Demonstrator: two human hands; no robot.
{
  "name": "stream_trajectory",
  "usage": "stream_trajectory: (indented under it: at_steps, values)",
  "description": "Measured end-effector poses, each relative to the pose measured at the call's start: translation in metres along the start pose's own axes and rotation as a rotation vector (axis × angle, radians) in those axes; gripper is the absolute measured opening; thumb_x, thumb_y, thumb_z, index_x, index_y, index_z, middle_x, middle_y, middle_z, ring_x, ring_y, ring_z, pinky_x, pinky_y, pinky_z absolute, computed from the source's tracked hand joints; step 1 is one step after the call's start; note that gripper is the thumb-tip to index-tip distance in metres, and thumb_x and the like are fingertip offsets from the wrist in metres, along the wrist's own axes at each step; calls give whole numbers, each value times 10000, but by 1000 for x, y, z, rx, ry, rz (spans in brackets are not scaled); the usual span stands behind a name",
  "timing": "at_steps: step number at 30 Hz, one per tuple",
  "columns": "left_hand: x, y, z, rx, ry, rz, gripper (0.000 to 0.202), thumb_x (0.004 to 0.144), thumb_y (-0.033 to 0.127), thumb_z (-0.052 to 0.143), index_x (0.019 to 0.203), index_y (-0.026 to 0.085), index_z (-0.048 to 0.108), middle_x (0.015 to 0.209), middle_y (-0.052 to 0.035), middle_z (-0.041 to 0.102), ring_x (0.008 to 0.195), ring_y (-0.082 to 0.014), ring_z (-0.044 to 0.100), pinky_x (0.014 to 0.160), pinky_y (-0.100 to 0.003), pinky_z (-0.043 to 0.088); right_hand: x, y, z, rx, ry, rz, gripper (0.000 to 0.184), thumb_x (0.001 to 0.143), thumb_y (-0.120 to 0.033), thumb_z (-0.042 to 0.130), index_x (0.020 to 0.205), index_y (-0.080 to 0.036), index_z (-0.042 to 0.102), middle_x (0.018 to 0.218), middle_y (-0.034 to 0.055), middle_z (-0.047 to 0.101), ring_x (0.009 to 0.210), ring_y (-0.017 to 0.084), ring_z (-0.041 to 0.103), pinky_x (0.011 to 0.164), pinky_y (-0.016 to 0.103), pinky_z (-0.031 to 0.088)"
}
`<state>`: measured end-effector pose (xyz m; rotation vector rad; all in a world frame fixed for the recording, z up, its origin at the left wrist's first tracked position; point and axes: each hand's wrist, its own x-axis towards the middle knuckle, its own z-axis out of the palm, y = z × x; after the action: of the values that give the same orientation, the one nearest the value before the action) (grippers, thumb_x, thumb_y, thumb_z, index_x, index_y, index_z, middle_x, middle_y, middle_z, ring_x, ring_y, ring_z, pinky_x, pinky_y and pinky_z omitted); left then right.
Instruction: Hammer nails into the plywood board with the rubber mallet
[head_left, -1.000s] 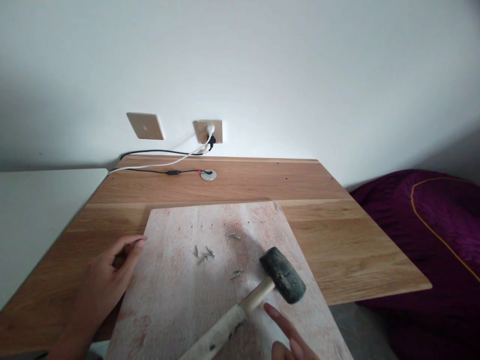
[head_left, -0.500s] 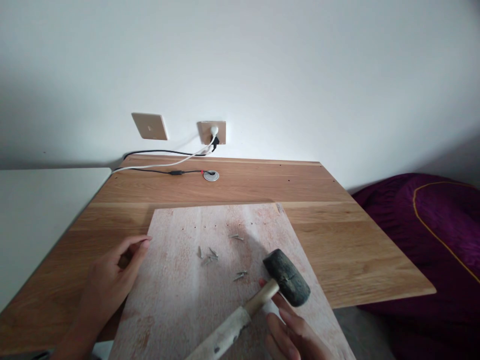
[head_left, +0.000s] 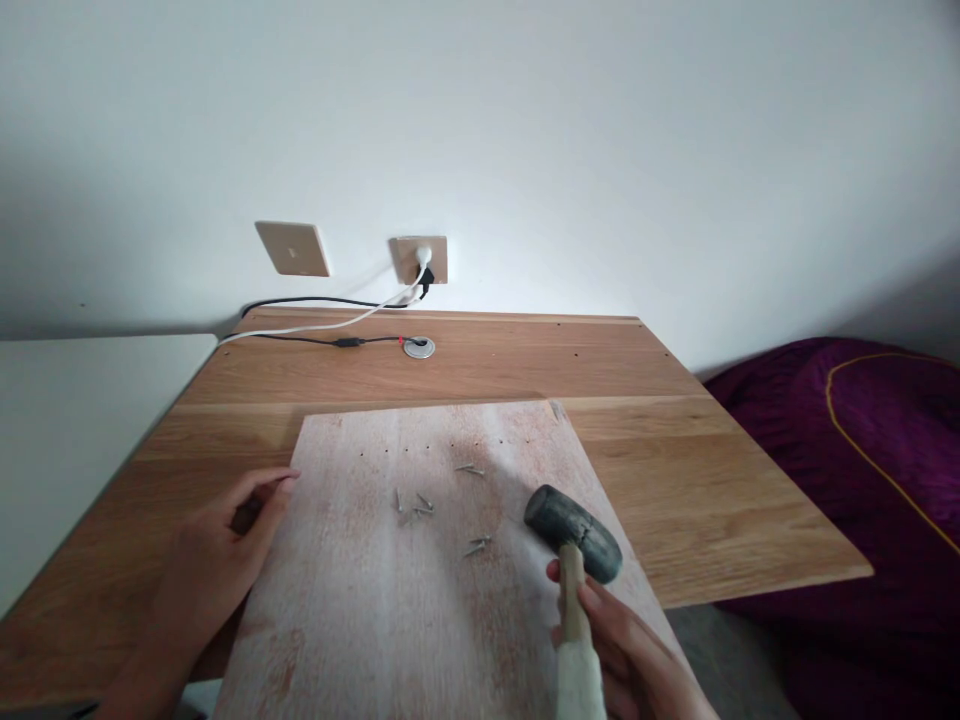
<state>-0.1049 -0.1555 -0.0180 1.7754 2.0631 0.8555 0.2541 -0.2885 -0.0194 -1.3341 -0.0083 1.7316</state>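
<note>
A rubber mallet (head_left: 574,530) with a black head and a pale handle is in my right hand (head_left: 626,640). Its fingers close round the handle just below the head, which is over the right part of the board. The board (head_left: 352,590) is wooden, with a worn whitish-pink face and a row of small holes near its far edge. My left hand (head_left: 225,540) pinches the board's left edge between thumb and forefinger. On the board lie several small metal screws (head_left: 424,503) in loose groups, two (head_left: 470,469) of them nearer the holes.
The board rests on a wooden desk (head_left: 720,490). Cables (head_left: 322,328) run across its back to a wall socket (head_left: 424,262), past a round cable grommet (head_left: 418,347). A white panel (head_left: 90,420) stands at left. Purple fabric (head_left: 862,430) lies beyond the right edge.
The mallet's handle has swung from pointing down-left to nearly straight toward me, and my right hand's fingers have closed round it. My left hand stays at the board's edge.
</note>
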Motion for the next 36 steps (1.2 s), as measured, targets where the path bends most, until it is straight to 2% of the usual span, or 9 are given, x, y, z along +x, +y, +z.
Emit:
stream_trajectory:
  at_steps: [5,8,12,16,19,22,24,30,36]
  values:
    - [-2,-6,2,36,82,79,358,918,540,512,947,289,767,828,2,818,742,-251,790,692,-358,600,5,-15,7,53,-23,-270,349,733,-456,978,969,-239,840,856,28,735,786,183,701,633,241,555]
    - [0,-3,4,50,97,144,350,912,529,555,948,255,771,816,-21,812,714,-247,771,691,-356,592,1,-34,5,-40,5,-376,349,751,-465,956,988,-241,833,1054,71,777,988,265,733,730,315,589]
    - [6,24,10,-1,72,372,302,964,464,566,987,238,765,831,-20,789,722,-204,745,722,-316,577,-5,-63,0,-184,-57,-475,333,875,-437,847,1136,-248,761,837,14,704,707,187,673,674,315,568]
    - [17,73,25,-49,-180,726,179,1022,274,575,1090,231,735,916,-14,770,829,-185,739,778,-302,571,-2,-89,-8,-403,-57,-568,216,960,-415,723,1075,-240,672,721,-35,576,520,127,510,465,247,440]
    - [26,106,42,43,-398,965,134,998,194,661,1116,216,722,1005,-30,769,931,-219,737,851,-351,571,9,-105,-12,-856,39,-690,321,1027,-530,626,892,-239,617,609,-36,538,484,141,503,459,263,419]
    - [35,126,58,218,-528,1061,168,959,138,716,1119,189,721,1064,-59,761,989,-255,732,898,-400,567,21,-113,-10,-1277,129,-876,318,1044,-529,574,907,-253,651,548,-20,594,480,187,599,500,290,425]
    - [38,134,67,308,-552,1117,187,942,93,710,1109,177,714,1054,-64,747,1010,-267,722,929,-420,555,30,-114,-7,-1410,148,-987,258,1046,-479,551,995,-263,682,663,23,728,575,240,717,538,308,448]
    - [37,138,78,406,-472,1200,218,924,19,670,1073,179,675,1056,-74,700,1012,-273,694,910,-418,528,47,-110,-7,-1612,196,-1153,224,1077,-399,479,1049,-272,661,829,58,809,666,276,780,565,327,460]
    - [40,139,81,326,-534,1222,230,913,-25,620,992,188,649,962,-45,689,912,-243,694,865,-390,530,58,-106,-16,-1661,212,-1132,232,1098,-392,446,1058,-261,633,872,76,807,698,300,786,598,360,469]
